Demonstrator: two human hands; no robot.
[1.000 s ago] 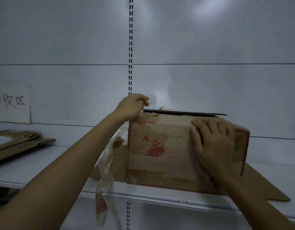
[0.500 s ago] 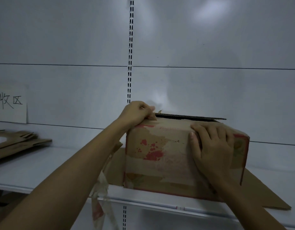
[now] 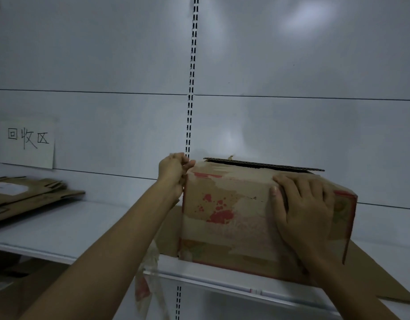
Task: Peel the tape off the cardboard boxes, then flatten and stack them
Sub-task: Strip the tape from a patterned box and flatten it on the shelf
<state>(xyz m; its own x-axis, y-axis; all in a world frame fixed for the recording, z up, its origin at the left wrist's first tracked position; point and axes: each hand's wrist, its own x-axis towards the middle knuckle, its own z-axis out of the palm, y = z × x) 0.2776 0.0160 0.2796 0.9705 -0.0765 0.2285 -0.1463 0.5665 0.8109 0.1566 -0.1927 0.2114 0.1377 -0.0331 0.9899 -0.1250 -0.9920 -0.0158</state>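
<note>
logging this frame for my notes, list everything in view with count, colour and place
cardboard box: 1, brown with red print, on the shelf, centre right
tape strip: 1, clear, hangs by the box's left edge past the shelf front
flattened boxes: small stack, brown, left on the shelf
flat cardboard sheet: 1, brown, under the box, sticking out right
paper sign: 1, white with black writing, back panel, left
shelf: 1, white, across the view
slotted upright: 1, white, centre back
left hand: 1, pinches tape at the box's top left corner
right hand: 1, flat on the box's front
</note>
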